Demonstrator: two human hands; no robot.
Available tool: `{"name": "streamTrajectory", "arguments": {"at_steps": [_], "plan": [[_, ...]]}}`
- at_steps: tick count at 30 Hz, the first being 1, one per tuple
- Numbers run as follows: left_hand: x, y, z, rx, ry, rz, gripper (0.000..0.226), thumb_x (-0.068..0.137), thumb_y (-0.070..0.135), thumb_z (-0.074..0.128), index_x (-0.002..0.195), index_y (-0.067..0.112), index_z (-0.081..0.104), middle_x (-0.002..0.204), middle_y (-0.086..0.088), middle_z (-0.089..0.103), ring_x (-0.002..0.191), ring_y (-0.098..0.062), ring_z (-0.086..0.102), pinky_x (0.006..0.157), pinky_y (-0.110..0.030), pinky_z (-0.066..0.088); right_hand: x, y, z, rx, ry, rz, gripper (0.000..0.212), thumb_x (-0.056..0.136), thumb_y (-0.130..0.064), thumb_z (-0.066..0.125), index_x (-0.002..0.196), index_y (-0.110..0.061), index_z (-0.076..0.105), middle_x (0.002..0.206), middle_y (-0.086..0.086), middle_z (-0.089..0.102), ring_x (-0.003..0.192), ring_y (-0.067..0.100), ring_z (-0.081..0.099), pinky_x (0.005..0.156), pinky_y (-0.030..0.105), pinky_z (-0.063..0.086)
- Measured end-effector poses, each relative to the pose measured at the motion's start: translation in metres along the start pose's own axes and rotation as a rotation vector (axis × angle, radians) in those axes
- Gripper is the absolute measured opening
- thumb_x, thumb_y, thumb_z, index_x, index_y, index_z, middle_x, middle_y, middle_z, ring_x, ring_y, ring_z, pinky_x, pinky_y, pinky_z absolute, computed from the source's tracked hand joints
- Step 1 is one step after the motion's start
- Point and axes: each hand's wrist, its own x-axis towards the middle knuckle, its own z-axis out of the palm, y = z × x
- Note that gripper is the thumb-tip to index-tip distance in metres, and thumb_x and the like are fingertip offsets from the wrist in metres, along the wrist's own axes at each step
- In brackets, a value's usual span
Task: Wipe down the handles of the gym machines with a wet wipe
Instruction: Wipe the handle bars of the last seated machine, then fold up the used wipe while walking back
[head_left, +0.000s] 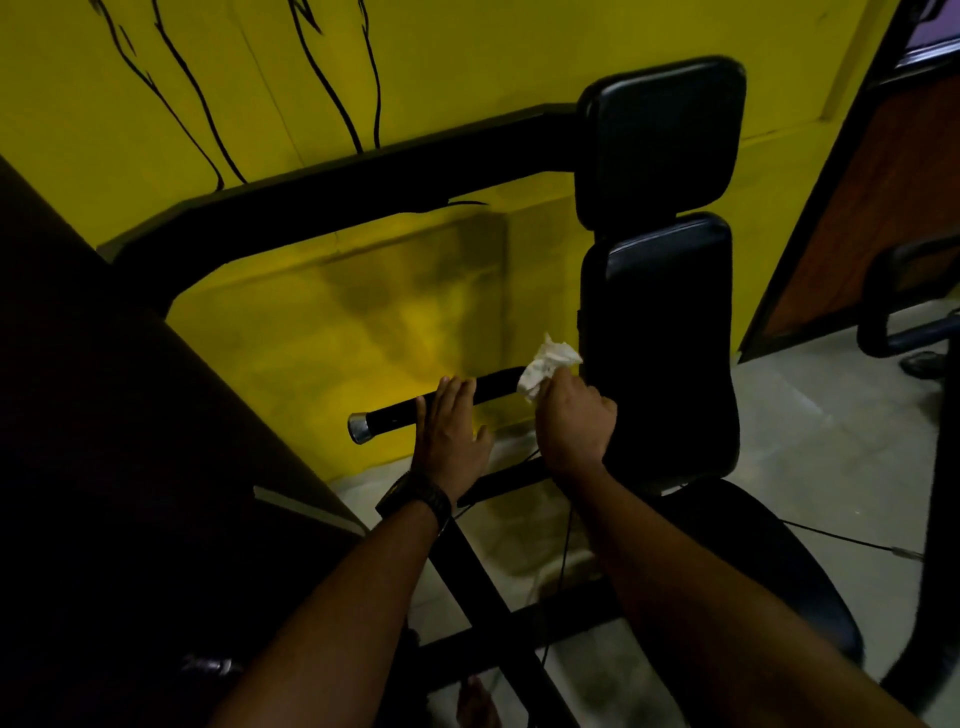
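A black machine handle (395, 413) with a silver end cap juts out to the left at mid-frame. My left hand (451, 431) lies over the handle's middle with fingers mostly straight, a dark watch on its wrist. My right hand (574, 423) grips a crumpled white wet wipe (545, 366) and holds it against the handle's inner end, beside the seat back.
The machine's black back pad (660, 343) and head pad (662, 140) stand upright on the right, the seat (789, 566) below. A thick black frame arm (322, 202) arches above. Yellow wall behind, pale tiled floor (831, 441), another machine's padded roller (893, 306) far right.
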Motion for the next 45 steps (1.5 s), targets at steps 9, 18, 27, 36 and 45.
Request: {"name": "streamTrajectory", "arguments": {"at_steps": [9,18,27,36,45], "plan": [[-0.017,0.090,0.007,-0.777,0.023,-0.054,0.034,0.101,0.035,0.058,0.131,0.021,0.063,0.119,0.008,0.068,0.111,-0.005,0.062,0.087,-0.019,0.050,-0.033,0.031,-0.051,0.559,-0.018,-0.068,0.026,0.100,-0.044,0.047,0.107,-0.019,0.053,0.096,-0.004,0.061,0.082,0.017,0.060,0.068,0.037,0.046],[-0.036,0.168,0.007,-0.943,-0.070,-0.029,0.017,0.104,0.017,0.050,0.108,0.017,0.067,0.102,0.002,0.071,0.097,-0.016,0.068,0.078,-0.027,0.056,-0.058,0.099,-0.121,0.965,-0.023,0.069,0.011,0.091,-0.022,0.068,0.093,-0.019,0.057,0.093,-0.001,0.064,0.087,0.011,0.064,0.079,0.032,0.055],[-0.085,0.256,-0.001,-1.035,-0.181,0.194,0.016,0.104,0.022,0.050,0.101,0.021,0.066,0.100,-0.005,0.071,0.094,-0.024,0.068,0.081,-0.038,0.057,-0.119,0.150,-0.219,1.068,0.078,0.194,0.021,0.096,-0.027,0.066,0.107,-0.009,0.067,0.085,-0.001,0.069,0.077,0.009,0.064,0.063,0.022,0.049],[-0.192,0.373,0.013,-1.219,-0.474,0.363,0.013,0.099,0.026,0.060,0.110,0.032,0.057,0.117,-0.008,0.064,0.099,-0.023,0.066,0.077,-0.036,0.057,-0.232,0.224,-0.313,0.923,0.406,0.389,0.033,0.092,-0.036,0.070,0.113,-0.014,0.057,0.101,0.006,0.067,0.086,0.015,0.066,0.068,0.031,0.057],[-0.328,0.496,0.022,-1.212,-0.526,0.557,0.019,0.097,0.017,0.061,0.112,0.023,0.052,0.106,0.003,0.059,0.094,-0.015,0.065,0.073,-0.029,0.057,-0.362,0.297,-0.416,0.946,0.694,0.471,0.034,0.097,-0.027,0.063,0.129,-0.027,0.053,0.115,-0.002,0.064,0.100,0.013,0.068,0.076,0.026,0.059]]}}
